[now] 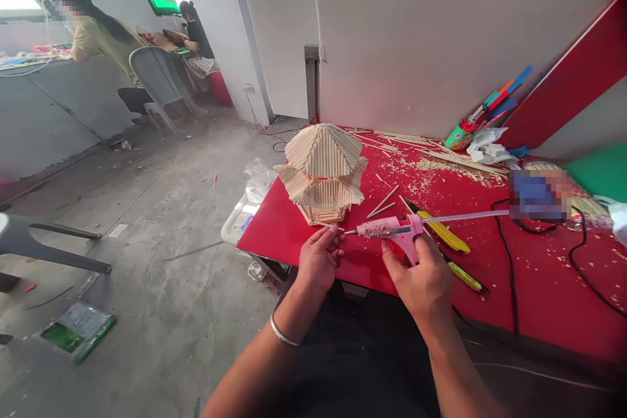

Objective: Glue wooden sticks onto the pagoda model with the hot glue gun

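My right hand grips the handle of a pink hot glue gun, whose nozzle points left. A long clear glue stick sticks out of its back end. Pinched between the fingers of my left hand is a thin wooden stick, its end at or very near the nozzle; whether they touch I cannot tell. Just beyond both hands stands a small pagoda-like model built of wooden sticks, with two tiers of sloping roofs.
Two yellow utility knives lie right of the glue gun on the red table. Loose sticks and wood crumbs lie behind. A cup of pens stands near the white partition. A black cord crosses the right side. People sit at far left.
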Motion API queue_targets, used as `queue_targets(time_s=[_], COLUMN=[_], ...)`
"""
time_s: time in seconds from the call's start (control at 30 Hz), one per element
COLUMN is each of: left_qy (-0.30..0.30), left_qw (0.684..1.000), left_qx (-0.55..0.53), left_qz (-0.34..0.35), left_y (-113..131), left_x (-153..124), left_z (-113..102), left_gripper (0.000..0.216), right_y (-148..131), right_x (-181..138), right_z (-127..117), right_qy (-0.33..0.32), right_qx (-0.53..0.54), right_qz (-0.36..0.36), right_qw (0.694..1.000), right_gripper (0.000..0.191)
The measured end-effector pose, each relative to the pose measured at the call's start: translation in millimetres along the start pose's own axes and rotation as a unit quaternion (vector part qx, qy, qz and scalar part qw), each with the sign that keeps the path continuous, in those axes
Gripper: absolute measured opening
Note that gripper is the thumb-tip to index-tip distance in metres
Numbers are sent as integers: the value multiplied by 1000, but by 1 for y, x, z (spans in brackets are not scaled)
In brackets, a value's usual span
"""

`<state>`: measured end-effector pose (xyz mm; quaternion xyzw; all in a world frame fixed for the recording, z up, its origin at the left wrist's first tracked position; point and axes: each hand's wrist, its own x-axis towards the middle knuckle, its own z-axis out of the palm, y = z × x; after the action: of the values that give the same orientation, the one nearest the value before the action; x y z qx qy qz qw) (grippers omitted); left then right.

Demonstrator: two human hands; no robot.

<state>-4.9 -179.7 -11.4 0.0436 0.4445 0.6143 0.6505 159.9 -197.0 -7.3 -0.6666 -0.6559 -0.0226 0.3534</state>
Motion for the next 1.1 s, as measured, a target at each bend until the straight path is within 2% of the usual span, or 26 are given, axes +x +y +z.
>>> queue_targets(time_s=[0.13,0.43,0.73,1.1], left_qy=[27,50,67,72], left_qw=[999,997,996,995], left_qx=[-39,-59,-59,-69], left_qz=[-12,-12,-8,6], left_y=[-2,0,1,1], left_x=[6,15,16,18], left_z=[6,12,16,17], left_gripper=[13,10,10,12], right_y=[4,9,14,14], right_x=[1,-1,-2,-4], right_z=[0,0,9,8], right_qy=[9,15,65,64], right_qx=[1,-2,6,13], right_qz=[-7,-13,-31,-44], right_qw=[1000,1000,997,997], right_gripper=[43,46,42,38])
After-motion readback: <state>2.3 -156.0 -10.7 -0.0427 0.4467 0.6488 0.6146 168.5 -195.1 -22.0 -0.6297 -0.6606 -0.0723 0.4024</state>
